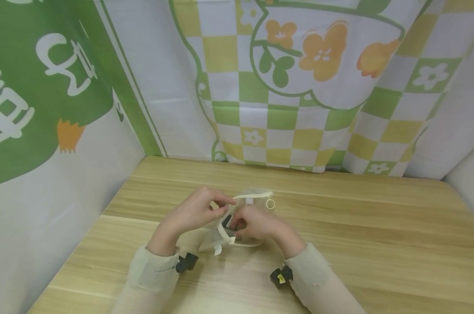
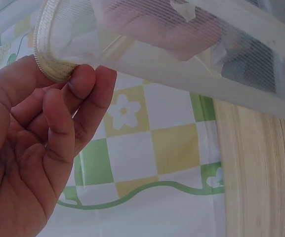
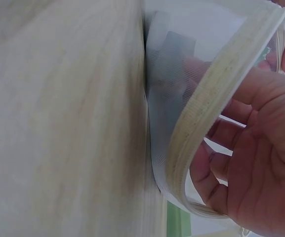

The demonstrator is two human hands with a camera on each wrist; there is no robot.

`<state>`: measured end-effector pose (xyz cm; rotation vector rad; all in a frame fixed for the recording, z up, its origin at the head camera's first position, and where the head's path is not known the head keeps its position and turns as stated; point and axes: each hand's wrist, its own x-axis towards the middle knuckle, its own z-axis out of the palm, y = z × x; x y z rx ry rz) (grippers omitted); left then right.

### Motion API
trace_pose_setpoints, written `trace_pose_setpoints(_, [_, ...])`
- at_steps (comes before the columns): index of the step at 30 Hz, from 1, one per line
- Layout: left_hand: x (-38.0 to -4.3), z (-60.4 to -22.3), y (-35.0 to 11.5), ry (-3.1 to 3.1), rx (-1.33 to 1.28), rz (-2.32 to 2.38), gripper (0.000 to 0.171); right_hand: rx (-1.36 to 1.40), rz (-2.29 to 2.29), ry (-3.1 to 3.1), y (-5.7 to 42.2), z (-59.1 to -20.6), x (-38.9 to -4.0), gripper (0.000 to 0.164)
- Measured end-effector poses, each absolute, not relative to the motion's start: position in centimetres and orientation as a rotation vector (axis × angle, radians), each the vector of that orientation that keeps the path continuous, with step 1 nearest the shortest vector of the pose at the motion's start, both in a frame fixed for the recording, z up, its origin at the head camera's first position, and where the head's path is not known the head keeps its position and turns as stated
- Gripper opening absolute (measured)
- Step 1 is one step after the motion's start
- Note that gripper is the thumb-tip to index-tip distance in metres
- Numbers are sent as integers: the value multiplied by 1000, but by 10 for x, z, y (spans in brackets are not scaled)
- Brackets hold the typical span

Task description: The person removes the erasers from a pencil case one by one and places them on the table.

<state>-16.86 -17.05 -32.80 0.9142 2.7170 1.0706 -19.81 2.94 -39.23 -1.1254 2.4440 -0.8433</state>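
Note:
A translucent mesh pouch (image 1: 211,240) with a cream zipper (image 1: 256,195) stands gaping on the table. My left hand (image 1: 193,211) pinches the zipper edge at one side of its mouth, clearest in the left wrist view. Inside the pouch are the fingers of my right hand (image 1: 258,223), reaching in through the opening. By those fingertips sits a dark grey flat-looking item (image 3: 179,52), blurred by the mesh; its kind does not show. Whether the right fingers grip it or only touch it is hidden.
Under the pouch is a wood-grain table (image 1: 358,235). A cream ring (image 1: 270,203) hangs from the zipper end. Behind the table hangs a checked, flowered curtain (image 1: 284,117), with a green and white cloth (image 1: 76,174) at the left.

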Motion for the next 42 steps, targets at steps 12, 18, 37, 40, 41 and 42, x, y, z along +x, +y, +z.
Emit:
trace_pose_setpoints(12, [-169,-333,-169,2726,929,1059,23,-1174,-839,2442,32,-392,-196,13])
trace_pose_setpoints(18, [-169,-333,-168,2721,927,1060,24,-1189,-859,2442,34,-393,-197,13])
trace_pose_setpoints(37, [-170,-332,-169,2719,932,1061,24,-1206,-926,2429,48,-372,-197,13])
trace_pose_setpoints(40, [-169,-332,-169,2712,936,1069,23,-1205,-926,2427,51,-368,-196,12])
trace_pose_setpoints(41, [-169,-332,-169,2712,938,1069,23,-1204,-931,2423,52,-366,-196,11])
trace_pose_setpoints(42, [-170,-333,-169,2712,940,1068,23,-1195,-935,2421,53,-365,-195,11])
